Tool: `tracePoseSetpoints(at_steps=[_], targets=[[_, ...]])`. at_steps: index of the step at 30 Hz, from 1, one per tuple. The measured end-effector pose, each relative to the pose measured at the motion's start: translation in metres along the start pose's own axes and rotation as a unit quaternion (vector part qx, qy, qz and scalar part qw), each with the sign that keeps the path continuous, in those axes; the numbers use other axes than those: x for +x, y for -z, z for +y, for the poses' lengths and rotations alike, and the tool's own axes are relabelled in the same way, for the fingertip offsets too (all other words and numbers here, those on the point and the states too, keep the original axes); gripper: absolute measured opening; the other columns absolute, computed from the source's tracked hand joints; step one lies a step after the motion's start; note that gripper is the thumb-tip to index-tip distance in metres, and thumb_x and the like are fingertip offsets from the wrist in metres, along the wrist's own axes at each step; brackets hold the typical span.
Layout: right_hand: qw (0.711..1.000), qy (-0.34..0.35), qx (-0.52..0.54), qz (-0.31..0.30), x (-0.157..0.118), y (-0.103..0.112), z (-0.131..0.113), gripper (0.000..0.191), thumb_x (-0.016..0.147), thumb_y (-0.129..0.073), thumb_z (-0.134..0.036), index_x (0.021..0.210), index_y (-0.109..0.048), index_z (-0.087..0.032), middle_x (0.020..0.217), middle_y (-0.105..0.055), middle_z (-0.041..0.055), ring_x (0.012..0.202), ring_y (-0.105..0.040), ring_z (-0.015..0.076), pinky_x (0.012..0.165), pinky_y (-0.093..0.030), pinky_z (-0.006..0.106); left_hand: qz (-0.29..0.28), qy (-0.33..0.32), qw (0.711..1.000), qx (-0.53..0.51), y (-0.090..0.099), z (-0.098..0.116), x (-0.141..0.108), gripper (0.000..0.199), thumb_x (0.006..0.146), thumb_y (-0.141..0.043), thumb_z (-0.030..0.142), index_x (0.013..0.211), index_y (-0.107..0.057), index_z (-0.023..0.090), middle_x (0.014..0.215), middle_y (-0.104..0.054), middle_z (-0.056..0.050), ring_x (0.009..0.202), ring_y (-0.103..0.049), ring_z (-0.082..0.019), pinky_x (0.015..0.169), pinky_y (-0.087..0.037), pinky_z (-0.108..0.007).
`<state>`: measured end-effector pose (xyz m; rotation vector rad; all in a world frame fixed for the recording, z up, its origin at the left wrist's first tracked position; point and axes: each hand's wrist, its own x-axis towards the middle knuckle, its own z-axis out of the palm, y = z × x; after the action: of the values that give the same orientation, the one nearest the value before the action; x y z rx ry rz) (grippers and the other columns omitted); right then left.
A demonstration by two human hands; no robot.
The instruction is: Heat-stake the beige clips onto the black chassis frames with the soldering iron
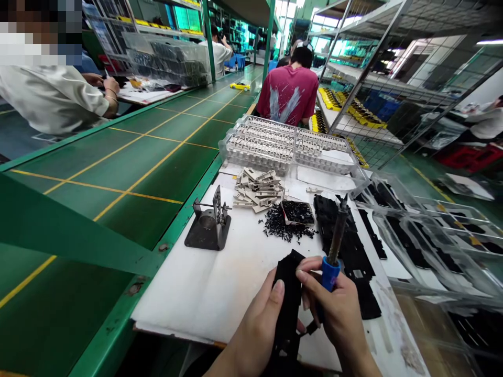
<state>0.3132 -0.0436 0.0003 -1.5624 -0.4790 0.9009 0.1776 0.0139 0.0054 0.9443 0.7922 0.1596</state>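
My left hand [259, 324] is wrapped round a long flat black plastic part [287, 309], its thumb lying on the face. In my right hand [338, 309] rests a soldering iron with a blue handle [330, 273]; its metal barrel and tip point up and away. The right thumb and forefinger also touch the upper right edge of the black part. Beyond the hands lies a heap of small black pieces [275, 222], partly in a small tray [297, 212]. Behind it are loose light-grey plastic parts [259, 189]. More flat black parts [346, 241] lie to the right.
A metal iron stand [208, 225] is at the left of the white tabletop [176, 293]. Clear trays [291, 141] of grey parts stand at the back. A green conveyor [129, 157] carrying a yellow toy car [239, 86] runs along the left. Co-workers sit ahead and left.
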Motion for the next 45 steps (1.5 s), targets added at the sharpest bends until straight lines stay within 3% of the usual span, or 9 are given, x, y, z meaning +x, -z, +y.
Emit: tracePoseSetpoints(at_steps=[2, 5, 8, 12, 26, 36, 45], targets=[[0.995, 0.069, -0.042, 0.054, -0.003, 0.000, 0.000, 0.029, 0.069, -0.077, -0.041, 0.078, -0.068, -0.014, 0.087, -0.060, 0.0036, 0.051, -0.049, 0.0023, 0.037, -0.028, 0.016, 0.004, 0.012, 1.000, 0.015, -0.002, 0.003, -0.004, 0.066, 0.085, -0.030, 0.068, 0.139, -0.035, 0.031, 0.078, -0.068, -0.003, 0.066, -0.060, -0.011, 0.059, -0.046, -0.018], [0.971, 0.188, -0.115, 0.094, -0.005, 0.000, 0.001, 0.018, 0.075, -0.073, -0.035, 0.077, -0.072, -0.018, 0.086, -0.059, 0.0033, 0.062, -0.053, 0.0051, 0.048, -0.039, 0.018, 0.001, 0.023, 1.000, 0.014, -0.007, 0.008, -0.010, 0.067, 0.084, -0.030, 0.069, 0.138, -0.036, 0.031, 0.078, -0.068, -0.004, 0.065, -0.060, -0.012, 0.057, -0.047, -0.019], [0.941, 0.283, -0.157, 0.094, -0.003, -0.001, 0.004, 0.009, 0.080, -0.068, -0.027, 0.077, -0.072, -0.019, 0.083, -0.061, 0.0034, 0.074, -0.057, 0.0095, 0.065, -0.047, 0.021, 0.001, 0.019, 1.000, 0.016, -0.011, 0.010, -0.014, 0.065, 0.084, -0.029, 0.069, 0.135, -0.040, 0.031, 0.077, -0.066, -0.004, 0.062, -0.060, -0.013, 0.055, -0.047, -0.020], [0.909, 0.359, -0.194, 0.086, 0.000, 0.001, 0.009, 0.003, 0.081, -0.067, -0.019, 0.079, -0.070, -0.018, 0.082, -0.060, 0.0026, 0.078, -0.057, 0.0089, 0.069, -0.046, 0.018, -0.016, 0.000, 0.999, 0.049, -0.010, 0.009, -0.015, 0.069, 0.085, -0.027, 0.067, 0.138, -0.038, 0.025, 0.076, -0.066, -0.006, 0.063, -0.061, -0.012, 0.056, -0.046, -0.019], [0.869, 0.432, -0.239, 0.043, 0.000, 0.014, 0.020, 0.012, 0.081, -0.063, -0.005, 0.085, -0.064, -0.016, 0.082, -0.059, 0.0010, 0.076, -0.057, 0.0056, 0.067, -0.047, 0.015, 0.006, 0.033, 0.998, 0.062, -0.012, 0.010, -0.021, 0.069, 0.085, -0.029, 0.068, 0.139, -0.036, 0.025, 0.079, -0.065, -0.003, 0.072, -0.059, -0.011, 0.065, -0.048, -0.020], [0.863, 0.446, -0.227, 0.066, 0.002, 0.015, 0.021, 0.016, 0.080, -0.062, -0.002, 0.086, -0.063, -0.016, 0.082, -0.059, 0.0011, 0.079, -0.056, 0.0063, 0.070, -0.047, 0.017, 0.013, 0.009, 0.995, 0.102, -0.015, 0.003, -0.016, 0.069, 0.086, -0.028, 0.067, 0.138, -0.039, 0.025, 0.080, -0.066, -0.004, 0.074, -0.060, -0.012, 0.069, -0.047, -0.021], [0.818, 0.494, -0.291, 0.044, 0.011, 0.029, 0.032, 0.023, 0.080, -0.060, -0.003, 0.098, -0.061, -0.017, 0.088, -0.054, 0.0038, 0.079, -0.056, 0.0086, 0.066, -0.048, 0.019, -0.004, -0.008, 0.990, 0.139, -0.017, 0.007, -0.013, 0.070, 0.087, -0.028, 0.065, 0.139, -0.039, 0.018, 0.075, -0.063, -0.002, 0.067, -0.056, -0.010, 0.064, -0.044, -0.020]])
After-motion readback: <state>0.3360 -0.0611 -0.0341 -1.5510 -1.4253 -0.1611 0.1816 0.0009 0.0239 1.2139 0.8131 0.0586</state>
